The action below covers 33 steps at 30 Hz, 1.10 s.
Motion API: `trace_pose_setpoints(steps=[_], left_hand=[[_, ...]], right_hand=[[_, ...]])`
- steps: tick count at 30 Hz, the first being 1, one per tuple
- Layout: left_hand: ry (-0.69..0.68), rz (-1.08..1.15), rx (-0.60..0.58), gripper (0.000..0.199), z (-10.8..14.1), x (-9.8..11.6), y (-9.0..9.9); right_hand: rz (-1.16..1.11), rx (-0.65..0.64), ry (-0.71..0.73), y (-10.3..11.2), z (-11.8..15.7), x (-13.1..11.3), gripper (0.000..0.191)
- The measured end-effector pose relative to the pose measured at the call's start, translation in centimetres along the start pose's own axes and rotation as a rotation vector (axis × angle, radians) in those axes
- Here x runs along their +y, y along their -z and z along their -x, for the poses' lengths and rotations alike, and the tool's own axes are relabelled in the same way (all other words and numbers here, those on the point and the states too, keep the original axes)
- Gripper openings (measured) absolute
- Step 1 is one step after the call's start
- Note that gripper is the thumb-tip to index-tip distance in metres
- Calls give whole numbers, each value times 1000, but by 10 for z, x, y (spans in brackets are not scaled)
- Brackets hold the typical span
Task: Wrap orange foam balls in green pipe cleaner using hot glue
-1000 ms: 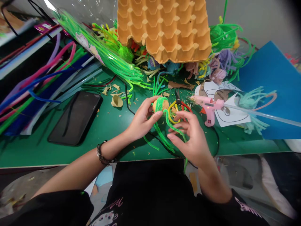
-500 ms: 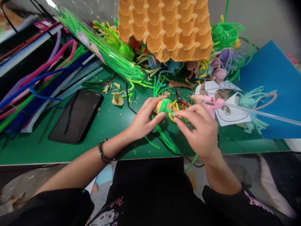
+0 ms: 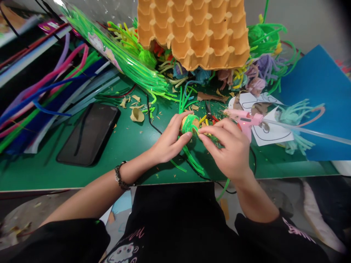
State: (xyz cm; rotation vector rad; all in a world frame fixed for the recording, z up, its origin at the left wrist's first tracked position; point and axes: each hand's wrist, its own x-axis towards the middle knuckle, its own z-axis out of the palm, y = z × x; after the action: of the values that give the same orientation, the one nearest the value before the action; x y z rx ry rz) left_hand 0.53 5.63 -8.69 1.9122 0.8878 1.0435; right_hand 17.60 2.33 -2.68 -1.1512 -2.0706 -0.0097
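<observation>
- Since one second ago, the right hand (image 3: 229, 148) has moved up from the table edge to the small orange cardboard cup wrapped in a fuzzy green pipe cleaner (image 3: 189, 124); before, its fingers were spread below the cup, and now they are closed at it.
- The left hand (image 3: 169, 140) has stayed almost in the same place, and the cup sits slightly higher in the picture than before.
- The loose end of the green pipe cleaner, which hung free between the hands one second ago, is now mostly hidden under the right hand.
- No brand or label can be read; the pink print on the black sleeve (image 3: 297, 231) is too small to read.
- The left hand pinches the cup, with the thumb on top and the fingers below it, the wrist resting near the green table top (image 3: 128, 140).
- The right hand is curled, palm down, and its fingertips grasp the pipe cleaner just beside the cup.
- The cup is above the table, between both hands, near the pink glue gun (image 3: 245, 119).
</observation>
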Motion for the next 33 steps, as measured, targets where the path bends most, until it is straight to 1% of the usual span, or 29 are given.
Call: trace_pose_setpoints(steps=[4, 14, 21, 27, 33], left_hand=[[-46, -79, 3, 42, -1, 0, 1], [-58, -76, -52, 39, -1, 3, 2], [-125, -86, -71, 37, -3, 5, 3], [-142, -109, -81, 37, -3, 5, 3], [-151, -140, -94, 36, -3, 5, 4]], right_hand=[[-31, -25, -1, -1, 1, -2, 6], [-12, -6, 9, 1, -2, 1, 5], [-29, -13, -37, 6, -10, 8, 3], [-3, -19, -47, 4, -12, 11, 5], [77, -41, -2, 3, -11, 12, 6]])
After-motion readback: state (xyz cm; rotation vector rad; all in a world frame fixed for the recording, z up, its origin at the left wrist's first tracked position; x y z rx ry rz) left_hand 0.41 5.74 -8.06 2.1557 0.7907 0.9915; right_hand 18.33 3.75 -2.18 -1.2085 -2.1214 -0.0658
